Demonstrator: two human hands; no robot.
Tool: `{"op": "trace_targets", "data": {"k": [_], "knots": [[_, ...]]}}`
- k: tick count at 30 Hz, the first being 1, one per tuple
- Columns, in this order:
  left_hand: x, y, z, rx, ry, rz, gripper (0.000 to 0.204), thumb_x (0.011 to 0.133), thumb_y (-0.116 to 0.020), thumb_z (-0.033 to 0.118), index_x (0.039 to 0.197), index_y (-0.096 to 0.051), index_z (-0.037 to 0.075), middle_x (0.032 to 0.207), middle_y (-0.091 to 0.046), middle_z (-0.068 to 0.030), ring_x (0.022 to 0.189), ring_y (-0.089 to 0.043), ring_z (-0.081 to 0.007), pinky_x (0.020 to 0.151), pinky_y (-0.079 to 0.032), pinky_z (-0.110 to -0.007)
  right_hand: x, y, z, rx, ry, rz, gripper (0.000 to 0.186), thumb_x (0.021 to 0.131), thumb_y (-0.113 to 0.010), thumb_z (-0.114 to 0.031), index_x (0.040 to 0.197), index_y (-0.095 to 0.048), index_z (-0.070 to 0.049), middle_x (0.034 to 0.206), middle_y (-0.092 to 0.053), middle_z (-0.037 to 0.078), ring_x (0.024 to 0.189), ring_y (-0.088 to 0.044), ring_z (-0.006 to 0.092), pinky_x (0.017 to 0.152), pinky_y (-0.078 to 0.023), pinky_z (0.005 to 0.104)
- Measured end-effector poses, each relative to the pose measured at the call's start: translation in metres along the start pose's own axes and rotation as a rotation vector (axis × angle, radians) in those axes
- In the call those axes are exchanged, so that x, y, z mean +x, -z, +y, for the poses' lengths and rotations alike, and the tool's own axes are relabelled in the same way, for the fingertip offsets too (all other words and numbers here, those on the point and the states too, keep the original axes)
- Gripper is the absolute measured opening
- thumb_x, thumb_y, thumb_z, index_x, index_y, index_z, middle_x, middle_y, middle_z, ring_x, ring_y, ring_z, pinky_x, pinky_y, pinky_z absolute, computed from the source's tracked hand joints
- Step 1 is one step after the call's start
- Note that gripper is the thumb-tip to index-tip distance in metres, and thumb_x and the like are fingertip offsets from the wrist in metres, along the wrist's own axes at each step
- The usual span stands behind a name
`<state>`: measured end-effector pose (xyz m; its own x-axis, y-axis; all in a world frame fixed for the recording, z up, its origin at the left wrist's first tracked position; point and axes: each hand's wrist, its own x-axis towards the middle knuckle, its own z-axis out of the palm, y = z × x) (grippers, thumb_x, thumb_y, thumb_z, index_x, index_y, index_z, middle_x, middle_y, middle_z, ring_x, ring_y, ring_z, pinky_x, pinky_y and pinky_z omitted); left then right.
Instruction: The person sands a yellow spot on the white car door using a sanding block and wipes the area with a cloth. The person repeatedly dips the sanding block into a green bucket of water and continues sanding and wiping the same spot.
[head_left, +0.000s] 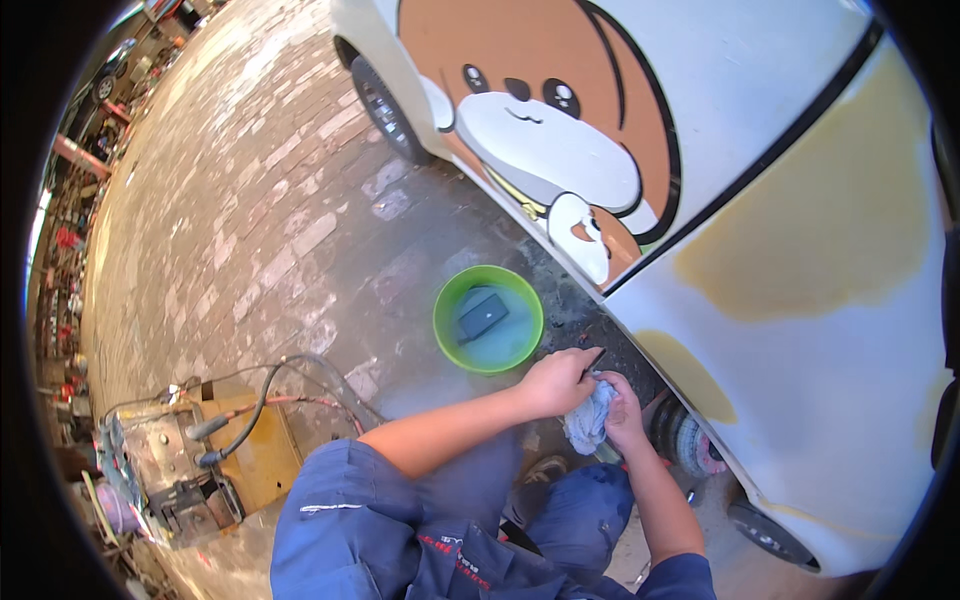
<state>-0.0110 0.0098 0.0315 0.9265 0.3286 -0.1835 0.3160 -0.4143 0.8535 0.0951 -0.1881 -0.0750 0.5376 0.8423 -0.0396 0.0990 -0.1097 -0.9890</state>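
Observation:
In front of me, low beside the white vehicle's lower side, my two hands meet over a crumpled light-blue cloth (pixel 588 418). My left hand (pixel 553 383) is closed, and a thin dark strip (pixel 597 361) pokes out past its fingers; what it belongs to is hidden. My right hand (pixel 625 412) grips the cloth from the other side. Just ahead of them stands a green bucket (pixel 439 330) of cloudy water. A dark rectangular block (pixel 483 316) lies in that water, partly showing.
A white vehicle panel (pixel 620 470) with yellowish patches (pixel 800 240) and a cartoon bear (pixel 520 60) runs along the right. On the left sits a worn machine (pixel 165 450) with cables (pixel 265 395) trailing across the brick floor (pixel 250 220). A wheel (pixel 385 110) stands farther ahead.

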Motion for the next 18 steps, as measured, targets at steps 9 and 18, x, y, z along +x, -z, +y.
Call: {"op": "trace_targets", "data": {"k": [9, 18], "knots": [[-0.103, 0.043, 0.096, -0.205, 0.028, 0.134, 0.058, 0.104, -0.05, 0.037, 0.142, -0.053, -0.007, 0.112, -0.058, -0.0235, 0.107, -0.062, -0.0426, 0.09, -0.052, -0.049, -0.037, -0.029, -0.169, 0.405, -0.484, -0.113, 0.114, 0.086, -0.047, -0.089, 0.159, -0.031, -0.003, 0.154, -0.046, 0.013, 0.142, -0.047, 0.0274, 0.118, -0.04, 0.0434], [-0.175, 0.129, 0.212, -0.268, 0.149, -0.232, 0.061, 0.107, -0.049, 0.038, 0.15, -0.046, -0.005, 0.111, -0.056, -0.0207, 0.106, -0.059, -0.0397, 0.093, -0.049, -0.046, -0.076, -0.033, -0.312, 0.323, -0.618, -0.278, 0.057, 0.106, -0.059, -0.039, 0.145, -0.049, 0.001, 0.136, -0.06, 0.011, 0.124, -0.059, 0.0189, 0.103, -0.05, 0.036]]}}
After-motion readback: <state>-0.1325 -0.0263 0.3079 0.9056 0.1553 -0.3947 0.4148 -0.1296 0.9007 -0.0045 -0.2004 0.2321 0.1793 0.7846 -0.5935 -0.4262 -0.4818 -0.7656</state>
